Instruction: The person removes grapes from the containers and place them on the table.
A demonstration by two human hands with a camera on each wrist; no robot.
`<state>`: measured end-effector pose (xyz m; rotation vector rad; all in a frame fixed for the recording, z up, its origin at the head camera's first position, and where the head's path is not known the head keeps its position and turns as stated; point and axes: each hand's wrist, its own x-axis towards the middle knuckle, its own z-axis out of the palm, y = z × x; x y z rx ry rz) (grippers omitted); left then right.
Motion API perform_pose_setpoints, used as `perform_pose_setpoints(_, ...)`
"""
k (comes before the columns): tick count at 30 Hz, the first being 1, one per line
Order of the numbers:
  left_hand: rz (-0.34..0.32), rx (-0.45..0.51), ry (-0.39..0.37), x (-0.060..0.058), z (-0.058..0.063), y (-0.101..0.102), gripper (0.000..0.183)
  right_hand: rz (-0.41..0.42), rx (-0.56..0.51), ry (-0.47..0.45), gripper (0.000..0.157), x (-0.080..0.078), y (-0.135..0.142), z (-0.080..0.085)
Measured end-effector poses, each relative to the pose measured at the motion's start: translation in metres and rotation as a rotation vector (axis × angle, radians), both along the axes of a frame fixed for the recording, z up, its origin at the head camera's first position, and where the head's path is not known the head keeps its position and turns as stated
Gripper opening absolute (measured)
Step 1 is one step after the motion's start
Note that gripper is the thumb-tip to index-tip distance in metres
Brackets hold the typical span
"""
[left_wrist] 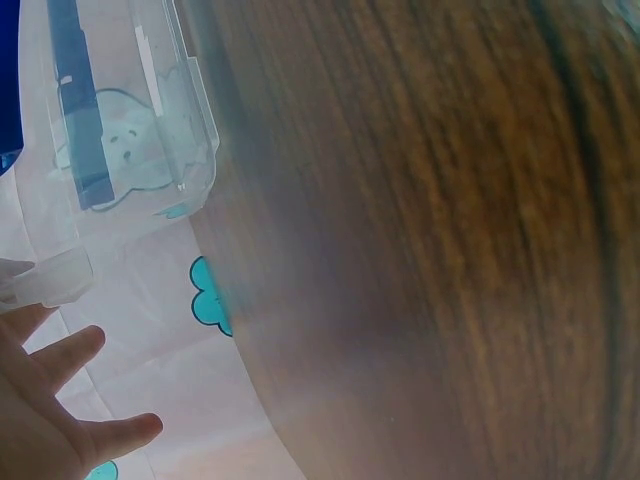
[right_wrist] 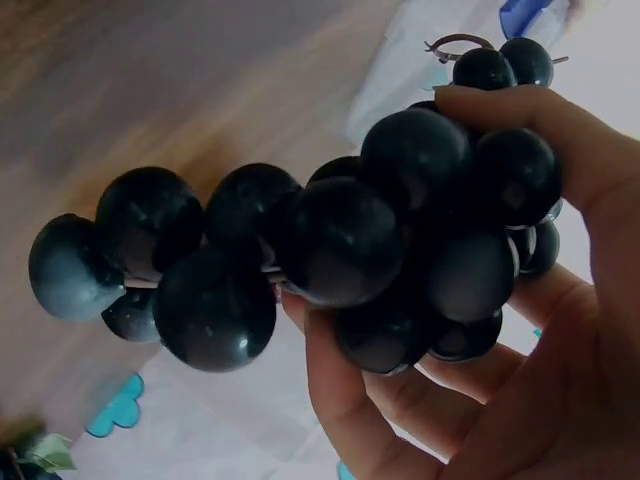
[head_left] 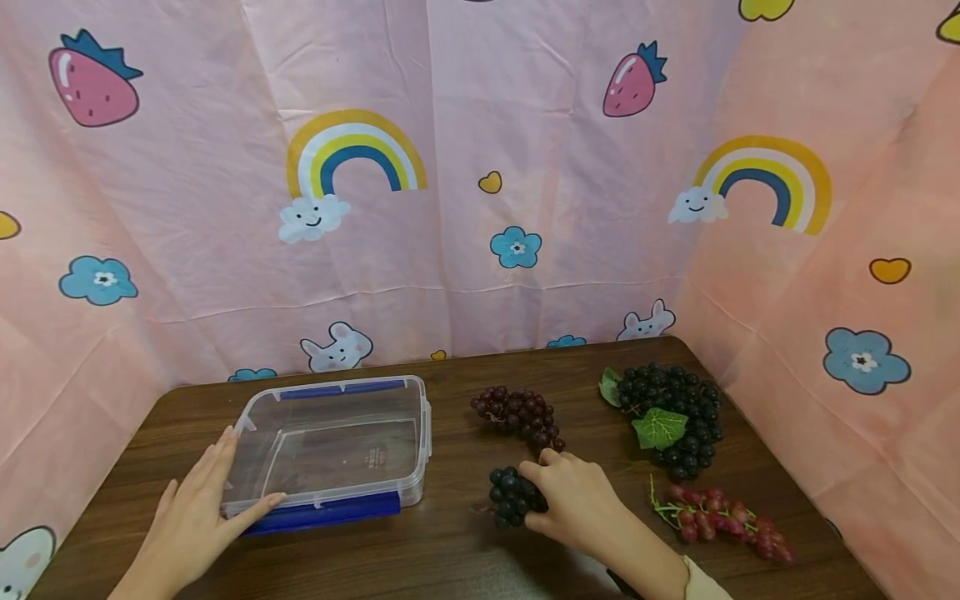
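Note:
A small bunch of black grapes (head_left: pixel 512 497) is gripped by my right hand (head_left: pixel 573 500) above the front middle of the table. The right wrist view shows thumb and fingers curled round the black grapes (right_wrist: pixel 345 240), with part of the bunch sticking out past them. My left hand (head_left: pixel 191 508) rests with spread fingers against the left side of a clear plastic container (head_left: pixel 420 467) with blue clips. No lid covers the container, and nothing lies in it. In the left wrist view, the left hand's fingers (left_wrist: pixel 70 355) are beside the container's corner (left_wrist: pixel 195 170).
A dark red grape bunch (head_left: pixel 517 412) lies just behind my right hand. To the right are a large black bunch with green leaves (head_left: pixel 697 408) and a light red bunch (head_left: pixel 720 518). A patterned cloth (head_left: pixel 465 317) hangs round the wooden table (head_left: pixel 450 550).

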<state>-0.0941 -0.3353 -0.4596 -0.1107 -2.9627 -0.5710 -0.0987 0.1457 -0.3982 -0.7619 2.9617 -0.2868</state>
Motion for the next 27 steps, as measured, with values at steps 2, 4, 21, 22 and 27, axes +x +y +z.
perform_pose_setpoints(2, 0.000, 0.001, -0.004, 0.000, 0.000, 0.000, 0.114, -0.007, 0.003, -0.028, 0.049, -0.001, 0.000, -0.004)
perform_pose_setpoints(4, 0.002, 0.000, -0.009, 0.000, 0.000, 0.000, 0.114, -0.007, 0.001, -0.048, 0.049, -0.002, 0.001, -0.009)
perform_pose_setpoints(21, 0.000, 0.014, -0.022, 0.000, -0.002, -0.001, 0.116, -0.032, -0.022, -0.046, 0.048, -0.019, -0.009, -0.051)
perform_pose_setpoints(22, -0.001, 0.014, -0.022, 0.000, -0.002, -0.001, 0.116, -0.035, -0.024, -0.040, 0.048, -0.019, -0.009, -0.053)
perform_pose_setpoints(27, -0.003, 0.007, -0.015, 0.000, -0.001, -0.001, 0.115, -0.059, -0.053, -0.029, 0.051, -0.021, -0.007, -0.054)
